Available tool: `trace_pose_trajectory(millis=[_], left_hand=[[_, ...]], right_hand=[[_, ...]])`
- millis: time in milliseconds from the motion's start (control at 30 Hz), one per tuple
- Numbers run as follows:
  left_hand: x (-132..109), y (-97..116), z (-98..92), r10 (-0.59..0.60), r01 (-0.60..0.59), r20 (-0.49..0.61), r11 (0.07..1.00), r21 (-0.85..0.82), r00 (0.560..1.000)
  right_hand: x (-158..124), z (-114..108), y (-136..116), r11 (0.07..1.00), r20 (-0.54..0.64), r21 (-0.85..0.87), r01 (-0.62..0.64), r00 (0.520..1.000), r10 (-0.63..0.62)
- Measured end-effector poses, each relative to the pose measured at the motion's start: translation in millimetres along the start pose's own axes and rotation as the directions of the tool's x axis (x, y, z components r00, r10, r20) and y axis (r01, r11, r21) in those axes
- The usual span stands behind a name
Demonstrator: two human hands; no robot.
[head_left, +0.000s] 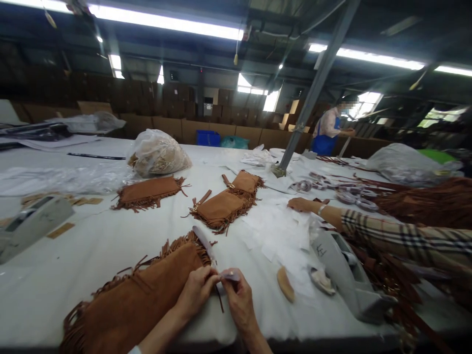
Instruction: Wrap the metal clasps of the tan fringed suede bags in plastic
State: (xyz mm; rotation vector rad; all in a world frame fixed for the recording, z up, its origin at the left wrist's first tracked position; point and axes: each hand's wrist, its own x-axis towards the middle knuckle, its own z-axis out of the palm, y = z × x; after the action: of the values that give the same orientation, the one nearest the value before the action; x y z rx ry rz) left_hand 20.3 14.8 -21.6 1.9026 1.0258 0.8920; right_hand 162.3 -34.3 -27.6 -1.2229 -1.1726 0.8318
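A brown suede bag with fringed edges (147, 290) lies flat on the white table, partly under my left forearm. My left hand (197, 292) is closed in a pinch at the bag's right end. A pale, translucent plastic strip (203, 242) runs down over the fringe to its fingertips. Close beside it, my right hand (240, 300) pinches a piece of clear, purplish plastic film (231, 277). The fingertips of both hands nearly meet, and the exact join between the pieces is hidden. A thin brown fringe strand (220, 299) hangs between the hands.
More fringed brown bags (223, 206) lie ahead, near a plastic bag of tan material (158, 153). Grey tape dispensers (341, 273) stand left and right. A co-worker's plaid sleeve (391, 236) reaches in over white sheets (275, 231). A metal post (313, 93) rises at the table's back.
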Motion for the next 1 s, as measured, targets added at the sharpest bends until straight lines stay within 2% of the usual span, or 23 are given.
trace_pose_trajectory(millis=[133,233,300,367,433,500,567,633,700,733,767,800,867,900,967,1000], left_hand=[[9,0,-4.8,-0.028,0.033,0.040,0.989,-0.147,0.999],[12,-1,-2.3,-0.023,0.036,0.081,0.986,-0.165,0.996],[9,-1,3.3,-0.032,0.034,0.025,0.994,-0.106,0.999],[3,-2,10.6,0.068,-0.061,-0.077,0.994,0.091,0.995],[-5,-4,17.6,0.263,-0.207,-0.097,0.900,0.384,0.960],[-11,-5,23.3,0.431,-0.333,-0.023,0.729,0.598,0.902],[-17,-6,27.0,0.545,-0.428,0.065,0.574,0.699,0.836],[-23,-9,28.2,0.620,-0.492,0.130,0.460,0.739,0.774],[-28,-11,26.7,0.645,-0.527,0.158,0.431,0.733,0.747],[-30,-11,24.8,0.640,-0.538,0.158,0.458,0.708,0.752],[-30,-11,22.4,0.615,-0.532,0.140,0.519,0.670,0.776],[-29,-10,19.6,0.563,-0.493,0.100,0.609,0.621,0.821],[-24,-5,14.3,0.379,-0.319,-0.020,0.806,0.499,0.925],[-20,-2,12.5,0.277,-0.222,-0.064,0.871,0.439,0.959],[-13,5,11.8,0.162,-0.124,-0.070,0.917,0.378,0.984],[-10,8,13.1,0.171,-0.146,-0.030,0.909,0.390,0.985]], right_hand=[[0,-2,2,1.000,0.004,-0.002,-0.007,1.000,0.007],[2,-3,7,0.999,-0.012,0.025,-0.033,0.999,0.034],[3,-2,12,0.995,-0.050,0.052,-0.081,0.995,0.083],[5,0,16,0.988,-0.101,0.071,-0.138,0.984,0.144],[6,2,18,0.979,-0.149,0.078,-0.186,0.969,0.196],[8,3,20,0.968,-0.183,0.094,-0.231,0.952,0.245],[9,5,19,0.953,-0.194,0.132,-0.272,0.936,0.294],[9,6,17,0.939,-0.190,0.168,-0.300,0.925,0.329],[9,7,14,0.937,-0.193,0.179,-0.299,0.924,0.331],[9,7,12,0.941,-0.196,0.177,-0.288,0.927,0.321],[9,7,10,0.945,-0.197,0.174,-0.276,0.931,0.308],[9,7,8,0.948,-0.194,0.173,-0.265,0.935,0.297],[8,5,5,0.951,-0.163,0.184,-0.249,0.946,0.279],[8,5,4,0.952,-0.141,0.194,-0.239,0.953,0.268],[8,4,4,0.952,-0.108,0.211,-0.220,0.963,0.246],[8,4,5,0.953,-0.101,0.213,-0.215,0.965,0.240]])
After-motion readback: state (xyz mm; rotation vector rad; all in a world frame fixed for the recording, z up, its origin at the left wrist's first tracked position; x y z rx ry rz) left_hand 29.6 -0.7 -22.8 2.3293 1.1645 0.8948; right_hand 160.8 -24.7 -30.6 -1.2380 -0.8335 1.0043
